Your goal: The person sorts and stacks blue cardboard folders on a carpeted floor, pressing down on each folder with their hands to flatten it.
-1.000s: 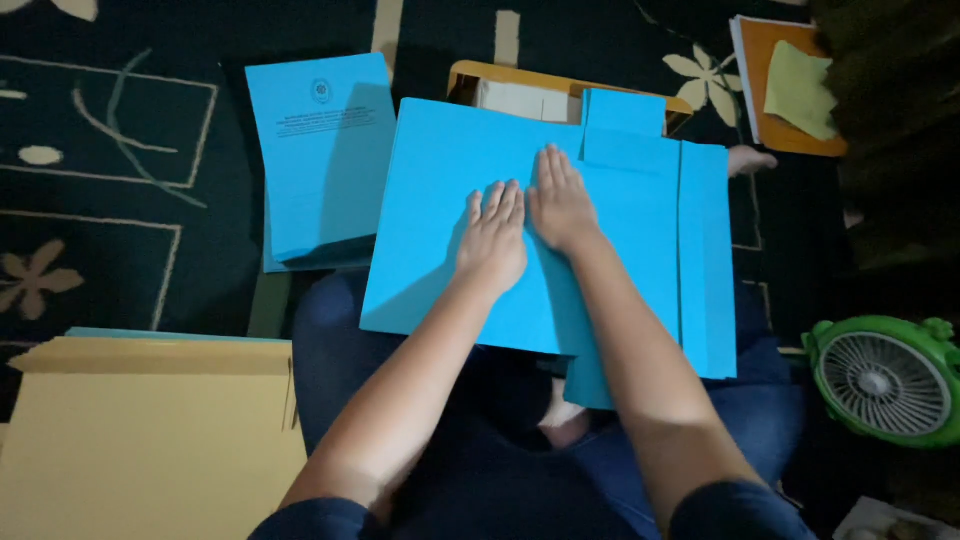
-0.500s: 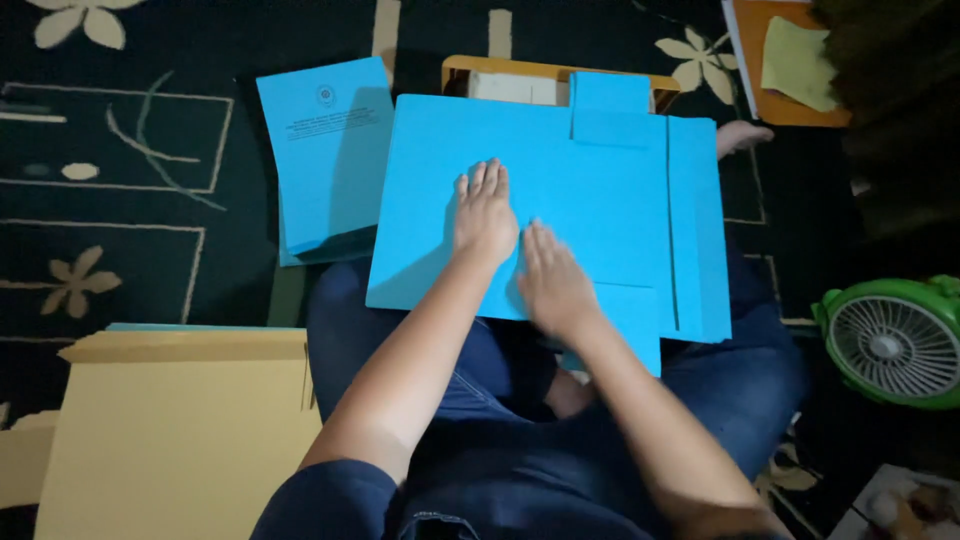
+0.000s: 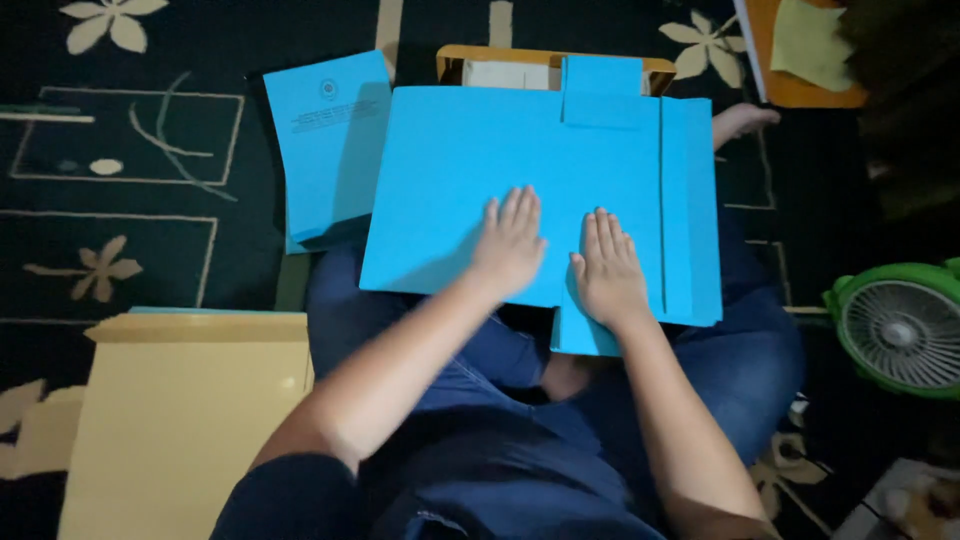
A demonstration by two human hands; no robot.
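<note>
A large blue paper folder (image 3: pixel 470 170) with flaps lies across my lap. My left hand (image 3: pixel 510 245) rests flat on its lower middle, fingers spread slightly. Just to the right, my right hand (image 3: pixel 607 270) also lies flat on the folder, near its lower edge and beside the folded right flap (image 3: pixel 690 210). A small top flap (image 3: pixel 602 90) is folded down at the folder's far edge. Neither hand grips anything.
A printed blue sheet (image 3: pixel 328 140) lies on the dark patterned carpet (image 3: pixel 130 200) to the left. A cream cardboard piece (image 3: pixel 190 420) sits near my left knee. A green fan (image 3: pixel 900 325) stands at the right, an orange board (image 3: pixel 800 50) at top right, a tan box (image 3: pixel 500 65) behind the folder.
My right hand slid down the folder toward me and then right, ending beside my left hand. The left hand also came lower on the sheet.
</note>
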